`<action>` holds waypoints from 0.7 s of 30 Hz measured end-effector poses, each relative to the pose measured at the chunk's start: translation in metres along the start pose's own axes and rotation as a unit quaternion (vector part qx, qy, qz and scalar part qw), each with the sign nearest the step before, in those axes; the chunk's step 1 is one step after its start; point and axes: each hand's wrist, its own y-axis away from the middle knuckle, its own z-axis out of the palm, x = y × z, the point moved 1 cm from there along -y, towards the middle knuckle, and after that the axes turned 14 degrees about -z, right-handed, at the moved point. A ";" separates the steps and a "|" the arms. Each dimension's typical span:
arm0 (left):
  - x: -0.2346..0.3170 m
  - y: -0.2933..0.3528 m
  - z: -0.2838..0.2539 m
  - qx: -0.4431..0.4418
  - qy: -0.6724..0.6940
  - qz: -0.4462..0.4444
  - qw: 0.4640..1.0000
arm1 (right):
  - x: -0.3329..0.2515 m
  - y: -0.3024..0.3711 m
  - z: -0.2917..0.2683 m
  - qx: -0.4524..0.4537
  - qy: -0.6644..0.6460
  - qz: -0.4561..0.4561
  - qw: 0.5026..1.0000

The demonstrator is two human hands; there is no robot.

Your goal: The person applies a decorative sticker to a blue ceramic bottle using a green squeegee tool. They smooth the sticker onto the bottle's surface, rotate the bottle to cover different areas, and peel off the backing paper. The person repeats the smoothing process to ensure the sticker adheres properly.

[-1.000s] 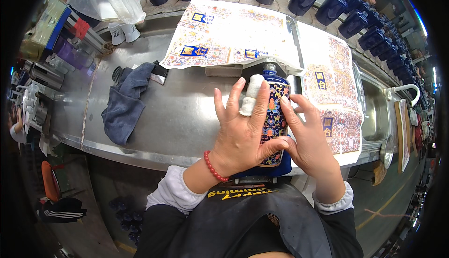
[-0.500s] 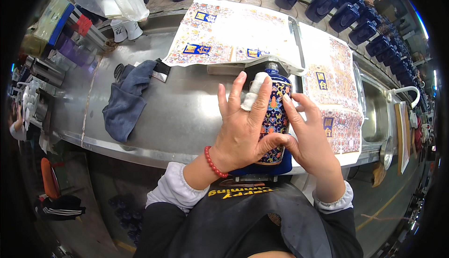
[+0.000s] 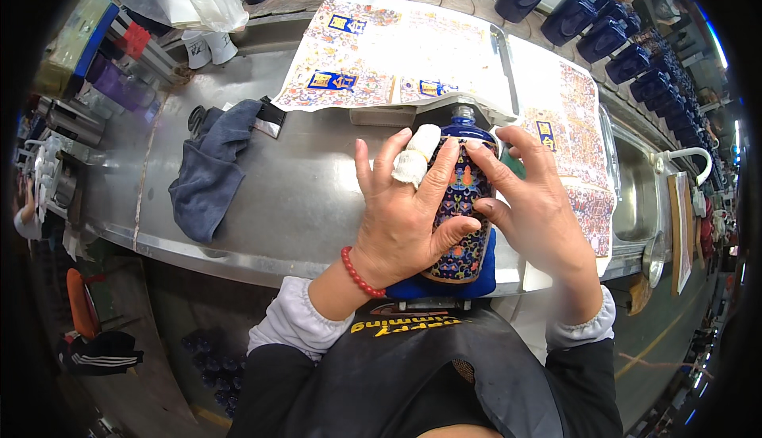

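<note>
While a grey cloth [image 3: 208,170] lies left on the steel bench [image 3: 309,200], patterned decal sheets [image 3: 397,53] spread behind. Left hand [image 3: 401,216], bandaged finger, fingers spread, presses flat on the blue patterned bottle [image 3: 463,208]; right hand [image 3: 540,212] cups its other side. Bottle lies at the bench's near edge, base on a blue pad [image 3: 444,286], body largely hidden. Hold unchanged from earlier; view slightly shifted.

A long stainless-steel table [image 3: 262,224] runs across the room — a sunken steel sink [image 3: 631,200] with a white curved tap [image 3: 689,156] sits at its right end. Below lies a dull grey-green floor [image 3: 659,359] — daylight brightens the upper right.
</note>
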 end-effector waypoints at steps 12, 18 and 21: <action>0.000 0.000 -0.002 -0.014 0.005 0.005 1.000 | 0.003 0.001 -0.004 0.016 -0.039 0.005 0.999; 0.008 -0.003 -0.003 -0.010 0.008 0.020 1.000 | 0.009 0.010 0.002 0.030 -0.068 0.015 0.997; 0.010 -0.007 -0.004 -0.024 0.003 0.030 0.999 | 0.013 0.011 0.005 0.062 -0.042 -0.010 0.997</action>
